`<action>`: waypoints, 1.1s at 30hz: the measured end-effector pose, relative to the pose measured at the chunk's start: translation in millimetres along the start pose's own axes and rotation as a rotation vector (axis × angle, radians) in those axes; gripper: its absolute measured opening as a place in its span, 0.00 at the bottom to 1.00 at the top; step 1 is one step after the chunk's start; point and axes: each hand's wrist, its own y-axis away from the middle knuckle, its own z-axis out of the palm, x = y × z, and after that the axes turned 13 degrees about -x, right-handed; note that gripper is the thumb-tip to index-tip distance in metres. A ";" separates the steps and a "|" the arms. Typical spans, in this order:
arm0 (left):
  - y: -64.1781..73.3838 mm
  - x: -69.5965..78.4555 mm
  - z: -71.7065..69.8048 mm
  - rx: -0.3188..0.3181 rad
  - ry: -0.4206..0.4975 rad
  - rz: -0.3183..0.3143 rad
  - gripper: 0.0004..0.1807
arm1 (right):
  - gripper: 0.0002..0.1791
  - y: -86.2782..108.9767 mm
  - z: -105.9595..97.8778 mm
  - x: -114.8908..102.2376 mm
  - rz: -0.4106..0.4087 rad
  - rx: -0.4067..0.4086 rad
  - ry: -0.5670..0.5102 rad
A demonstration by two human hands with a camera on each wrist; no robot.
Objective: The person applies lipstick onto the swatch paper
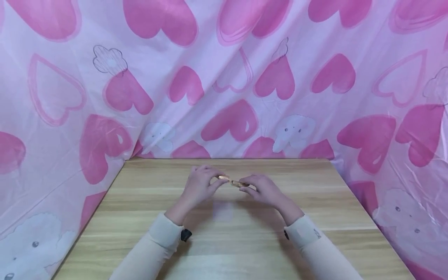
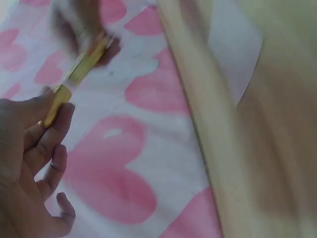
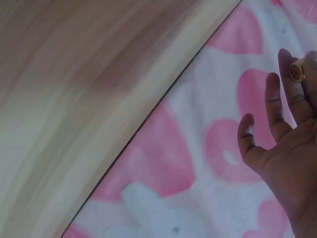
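Note:
Above the far half of the table, both hands are raised close together. With thumb and fingertips the left hand [image 1: 199, 184] pinches a short, shiny gold piece [image 2: 59, 103], rounded at its end like a cap. Opposite it, the right hand [image 1: 263, 189] pinches a slim gold tube [image 2: 88, 64] about the size of a lipstick. The two gold pieces point end to end, nearly meeting in the head view. In the right wrist view the tube's round end [image 3: 297, 73] shows between thumb and index finger, the other fingers spread.
The wooden table [image 1: 140, 217] reaches to a cloth backdrop [image 1: 224, 116] with pink hearts, which also hangs along both sides. A pale square patch [image 1: 223, 212] lies on the tabletop below the hands. Light sleeves with dark wrist straps cover the forearms.

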 end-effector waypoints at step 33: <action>9.2 46.0 70.2 -0.481 -0.052 -0.026 0.29 | 0.09 -16.4 0.9 2.0 0.203 0.166 -0.511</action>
